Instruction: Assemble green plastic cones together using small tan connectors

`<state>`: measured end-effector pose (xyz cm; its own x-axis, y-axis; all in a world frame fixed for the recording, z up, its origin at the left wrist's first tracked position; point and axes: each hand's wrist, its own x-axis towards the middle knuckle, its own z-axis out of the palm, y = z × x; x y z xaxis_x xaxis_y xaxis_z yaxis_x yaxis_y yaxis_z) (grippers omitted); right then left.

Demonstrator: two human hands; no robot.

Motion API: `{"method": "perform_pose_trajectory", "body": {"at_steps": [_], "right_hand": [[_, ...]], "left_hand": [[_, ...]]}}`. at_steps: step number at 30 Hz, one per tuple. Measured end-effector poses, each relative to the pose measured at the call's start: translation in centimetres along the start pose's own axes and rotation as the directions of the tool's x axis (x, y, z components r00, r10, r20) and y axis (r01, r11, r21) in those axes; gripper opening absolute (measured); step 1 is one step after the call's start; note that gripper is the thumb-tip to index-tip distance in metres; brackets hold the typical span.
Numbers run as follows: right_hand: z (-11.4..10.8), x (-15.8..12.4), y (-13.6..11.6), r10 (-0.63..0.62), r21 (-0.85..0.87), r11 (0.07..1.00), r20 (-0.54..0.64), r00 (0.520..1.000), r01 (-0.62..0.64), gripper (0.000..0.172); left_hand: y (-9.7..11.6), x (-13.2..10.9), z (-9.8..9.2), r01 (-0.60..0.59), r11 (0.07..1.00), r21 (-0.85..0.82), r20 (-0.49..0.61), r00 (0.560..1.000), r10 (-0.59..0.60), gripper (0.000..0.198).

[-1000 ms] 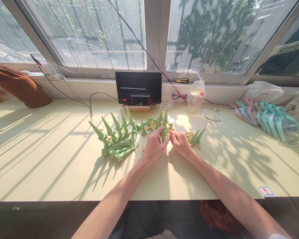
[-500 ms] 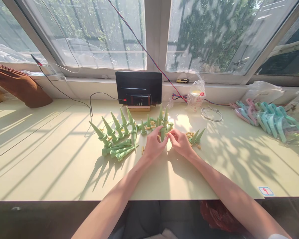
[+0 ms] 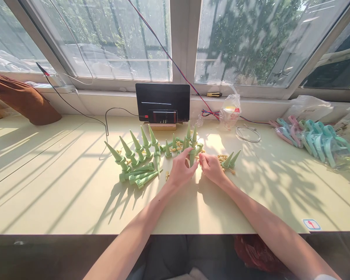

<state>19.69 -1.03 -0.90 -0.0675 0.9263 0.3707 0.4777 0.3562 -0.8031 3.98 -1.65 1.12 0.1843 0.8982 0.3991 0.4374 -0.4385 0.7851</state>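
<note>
Around a green plastic watering spike (image 3: pixel 191 159), the thumb and fingers of my left hand (image 3: pixel 180 169) are closed. My right hand (image 3: pixel 212 169) is pinched just beside it, at a small yellow valve piece (image 3: pixel 197 157) that meets the spike's side; fingertips partly cover it. Behind both hands stand more green spikes (image 3: pixel 188 134). To the left, several upright spikes (image 3: pixel 137 146) form a slanting row, and others (image 3: pixel 146 179) lie flat in front of them. Right of my right hand are two short green cones (image 3: pixel 231 160) with loose yellow pieces (image 3: pixel 222 158).
A black tablet (image 3: pixel 163 97) with a phone (image 3: pixel 163 116) before it leans at the back. A bagged cup (image 3: pixel 230 111) and a coiled cable (image 3: pixel 247 134) sit right of it. Pastel plastic clips (image 3: pixel 323 136) lie far right, a brown bag (image 3: pixel 23 101) far left.
My right hand has drawn slightly right and turned, its fingers now more curled beside the spike. My left hand keeps its hold, the spike shifting very slightly right.
</note>
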Motion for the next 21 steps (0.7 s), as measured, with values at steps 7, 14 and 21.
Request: {"method": "perform_pose_trajectory", "body": {"at_steps": [7,14,21], "right_hand": [[-0.1,-0.1,-0.3,0.023,0.067,0.997,0.008,1.0,-0.024,0.056],[-0.3,-0.3,-1.2,0.039,0.159,0.986,0.02,0.999,-0.041,0.029],[-0.4,-0.3,-1.0,0.034,0.098,0.995,0.007,0.999,-0.035,0.027]], "left_hand": [[0.2,0.1,0.0,0.016,1.0,-0.018,-0.004,1.0,-0.016,0.043],[0.4,0.2,0.0,0.083,0.995,-0.06,-0.018,0.996,-0.085,0.041],[0.4,0.1,-0.1,0.08,0.995,-0.057,0.0,0.997,-0.08,0.043]]}}
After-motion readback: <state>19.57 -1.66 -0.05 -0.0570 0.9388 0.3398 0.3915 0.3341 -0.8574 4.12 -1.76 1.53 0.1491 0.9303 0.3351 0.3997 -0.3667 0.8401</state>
